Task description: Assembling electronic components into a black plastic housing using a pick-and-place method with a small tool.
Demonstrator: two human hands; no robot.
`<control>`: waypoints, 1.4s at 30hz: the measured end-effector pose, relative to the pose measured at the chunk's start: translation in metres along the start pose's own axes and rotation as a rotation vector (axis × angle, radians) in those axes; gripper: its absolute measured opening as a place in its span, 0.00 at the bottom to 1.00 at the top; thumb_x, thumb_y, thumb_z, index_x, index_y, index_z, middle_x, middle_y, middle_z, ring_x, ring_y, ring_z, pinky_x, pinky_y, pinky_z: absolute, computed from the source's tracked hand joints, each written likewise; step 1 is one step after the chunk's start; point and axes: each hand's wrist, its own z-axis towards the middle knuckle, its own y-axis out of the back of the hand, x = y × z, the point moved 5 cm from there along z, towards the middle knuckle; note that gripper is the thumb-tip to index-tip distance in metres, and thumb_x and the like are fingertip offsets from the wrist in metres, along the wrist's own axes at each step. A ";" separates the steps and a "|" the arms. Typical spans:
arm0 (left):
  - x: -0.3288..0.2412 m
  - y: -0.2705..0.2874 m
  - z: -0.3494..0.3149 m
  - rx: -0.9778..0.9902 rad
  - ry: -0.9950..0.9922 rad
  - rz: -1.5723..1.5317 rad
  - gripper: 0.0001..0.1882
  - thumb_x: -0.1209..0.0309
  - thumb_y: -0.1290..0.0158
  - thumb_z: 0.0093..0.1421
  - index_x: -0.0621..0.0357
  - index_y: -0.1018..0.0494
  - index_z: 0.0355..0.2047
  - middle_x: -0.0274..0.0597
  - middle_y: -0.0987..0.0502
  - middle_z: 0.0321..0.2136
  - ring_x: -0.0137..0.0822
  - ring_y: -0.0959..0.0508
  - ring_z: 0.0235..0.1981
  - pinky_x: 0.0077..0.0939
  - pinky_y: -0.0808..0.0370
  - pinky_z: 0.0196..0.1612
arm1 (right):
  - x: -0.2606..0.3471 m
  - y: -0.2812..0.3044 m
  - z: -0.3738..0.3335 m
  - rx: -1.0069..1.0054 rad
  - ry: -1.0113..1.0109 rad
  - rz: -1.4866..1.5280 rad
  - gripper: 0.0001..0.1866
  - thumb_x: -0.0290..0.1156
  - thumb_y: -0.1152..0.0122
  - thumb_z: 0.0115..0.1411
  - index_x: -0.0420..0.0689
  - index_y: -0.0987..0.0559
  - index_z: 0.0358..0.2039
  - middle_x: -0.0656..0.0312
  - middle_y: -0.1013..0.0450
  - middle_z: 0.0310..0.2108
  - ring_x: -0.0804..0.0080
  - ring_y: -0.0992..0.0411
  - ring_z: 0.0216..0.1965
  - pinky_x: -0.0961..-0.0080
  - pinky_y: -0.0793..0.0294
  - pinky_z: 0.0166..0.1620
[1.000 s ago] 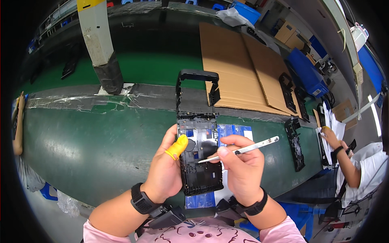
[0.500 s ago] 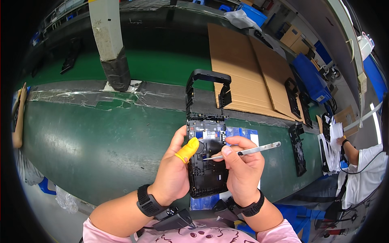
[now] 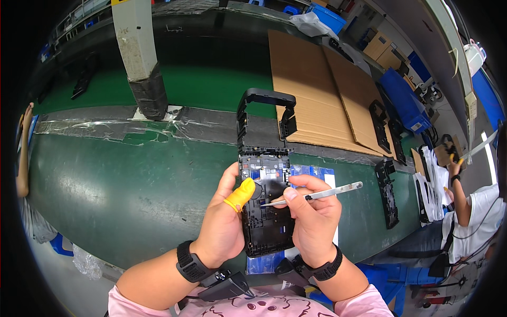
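Observation:
A long black plastic housing (image 3: pixel 269 232) is held upright in front of me, its open loop-shaped frame pointing away. My left hand (image 3: pixel 219 227) grips its left side, the thumb in a yellow finger cot (image 3: pixel 242 194) pressed on the inner face. Between thumb and fingers, my right hand (image 3: pixel 316 227) pinches silver tweezers (image 3: pixel 338 190). Their tip points left and reaches the middle of the housing, beside a round black patch; whether anything sits in the tip is too small to tell. Behind and below the housing lies a blue sheet (image 3: pixel 262 266) with a white edge.
Flat cardboard (image 3: pixel 311 100) covers the far right of the green table (image 3: pixel 132 190). Another black housing (image 3: pixel 388 193) lies to the right. A pillar (image 3: pixel 138 63) rises from the taped strip at far left. Co-workers' arms show at left and right; blue bins (image 3: pixel 404 100) stand beyond the cardboard.
The housing, both my hands and the tweezers have shifted slightly left. At the right, the co-worker has raised an arm, now with a dark part in the hand.

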 end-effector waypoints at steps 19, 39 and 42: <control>0.010 0.004 0.020 -0.007 0.069 0.256 0.26 0.86 0.58 0.50 0.59 0.41 0.51 0.47 0.30 0.45 0.36 0.26 0.42 0.31 0.26 0.43 | 0.027 0.109 -0.032 -0.405 0.141 0.065 0.12 0.22 0.42 0.53 0.35 0.28 0.38 0.64 0.30 0.19 0.84 0.39 0.17 0.88 0.42 0.22; 0.021 -0.061 0.046 0.131 -0.312 0.990 0.26 0.79 0.46 0.48 0.56 0.37 0.49 0.35 0.37 0.51 0.30 0.39 0.52 0.22 0.37 0.48 | 0.098 0.347 -0.081 -0.334 0.138 -1.639 0.12 0.14 0.48 0.46 0.36 0.24 0.34 0.52 0.30 0.37 0.57 0.30 0.40 0.73 0.31 0.43; 0.023 -0.052 0.036 0.114 -0.260 0.930 0.24 0.78 0.45 0.48 0.57 0.36 0.47 0.36 0.35 0.49 0.30 0.37 0.51 0.20 0.36 0.46 | 0.098 0.330 -0.078 -0.246 0.225 -1.614 0.10 0.14 0.45 0.43 0.36 0.25 0.29 0.52 0.31 0.31 0.55 0.30 0.36 0.70 0.31 0.39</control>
